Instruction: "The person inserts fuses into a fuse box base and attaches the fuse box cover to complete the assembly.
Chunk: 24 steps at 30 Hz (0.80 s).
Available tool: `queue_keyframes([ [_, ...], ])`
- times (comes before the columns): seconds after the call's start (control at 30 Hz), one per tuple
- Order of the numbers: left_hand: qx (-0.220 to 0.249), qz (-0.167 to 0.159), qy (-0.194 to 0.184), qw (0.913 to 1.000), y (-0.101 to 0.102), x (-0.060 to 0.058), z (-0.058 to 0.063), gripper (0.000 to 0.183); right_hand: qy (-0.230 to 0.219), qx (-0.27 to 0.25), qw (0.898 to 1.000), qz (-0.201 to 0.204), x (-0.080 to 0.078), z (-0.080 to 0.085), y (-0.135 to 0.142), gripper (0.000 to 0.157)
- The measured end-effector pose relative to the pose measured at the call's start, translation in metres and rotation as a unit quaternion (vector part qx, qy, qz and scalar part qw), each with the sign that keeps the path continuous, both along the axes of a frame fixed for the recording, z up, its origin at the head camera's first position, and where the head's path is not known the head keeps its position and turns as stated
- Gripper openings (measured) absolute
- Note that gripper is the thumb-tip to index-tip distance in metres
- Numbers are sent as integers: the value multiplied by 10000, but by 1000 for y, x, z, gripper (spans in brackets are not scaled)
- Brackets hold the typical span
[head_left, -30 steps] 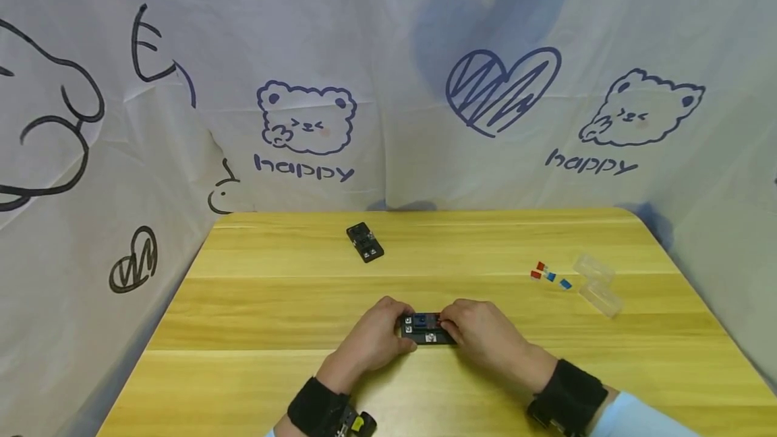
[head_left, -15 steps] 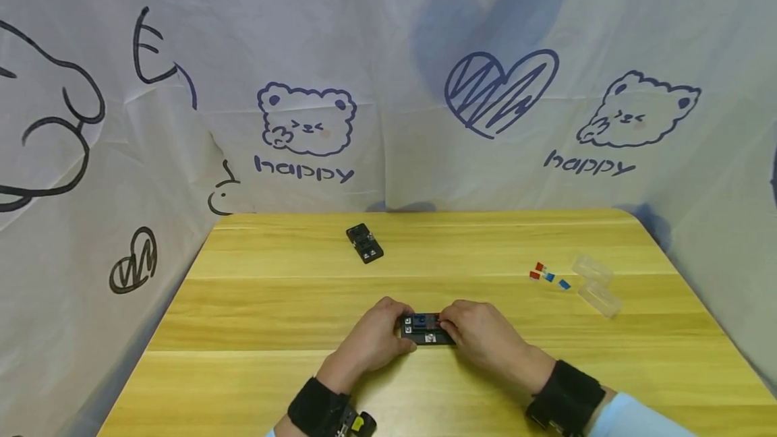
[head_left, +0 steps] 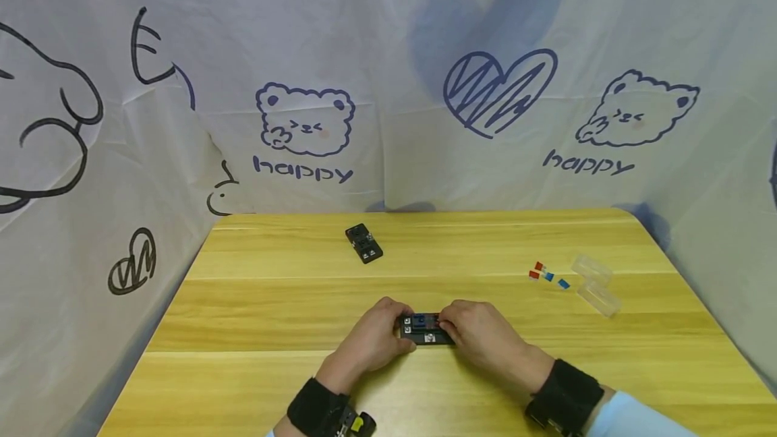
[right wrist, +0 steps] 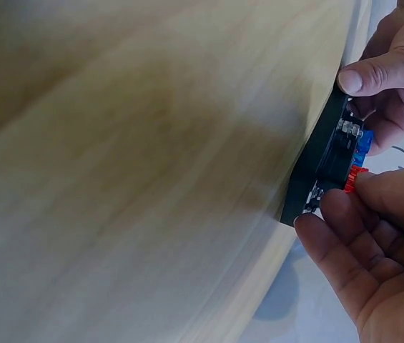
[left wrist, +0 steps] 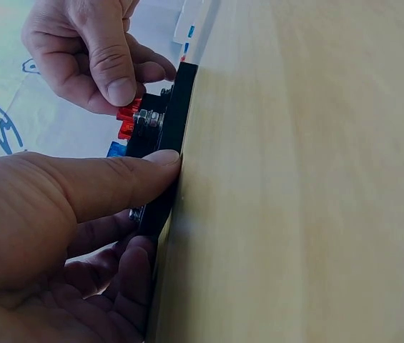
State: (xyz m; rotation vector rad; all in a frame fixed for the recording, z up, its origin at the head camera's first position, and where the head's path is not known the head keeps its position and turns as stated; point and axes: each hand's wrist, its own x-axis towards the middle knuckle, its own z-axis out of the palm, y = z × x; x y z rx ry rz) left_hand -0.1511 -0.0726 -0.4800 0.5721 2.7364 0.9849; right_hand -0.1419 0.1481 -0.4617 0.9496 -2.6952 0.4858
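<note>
Two hands at a black rectangular plastic block with metal terminals (head_left: 429,338) on a yellow wood-grain table (head_left: 273,315).
Head view: the left hand (head_left: 375,338) grips the block's left end, the right hand (head_left: 485,338) bends over its right; a second black block (head_left: 364,243) lies farther back, clear plastic containers (head_left: 599,298) well to the right. Left wrist: the left thumb presses the block's near edge. Right wrist: right thumb and fingers pinch a red translucent plastic piece (right wrist: 353,179) on the block, near blue pieces (right wrist: 363,145).

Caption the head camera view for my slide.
Left hand holds a black fuse block while right hand pinches a red fuse.
</note>
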Motion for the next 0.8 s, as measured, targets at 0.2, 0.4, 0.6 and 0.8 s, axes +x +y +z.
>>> queue_keyframes([
  [0.2, -5, -20, -5, 10000, 0, 0, 0, 47, 40, 39, 10000, 45, -1, -1, 0, 4],
  [0.4, -5, -10, -20, 10000, 0, 0, 1, 46, 59, 101, 9998, 139, -2, -1, 1, 4],
  [0.6, 0, -2, -6, 10000, 0, 0, 0, 46, 103, 106, 9997, 213, -3, 1, 0, 5],
  [0.8, 2, 8, -8, 10000, 0, 0, -1, 46, 70, 199, 9995, 228, -4, 1, -1, 4],
])
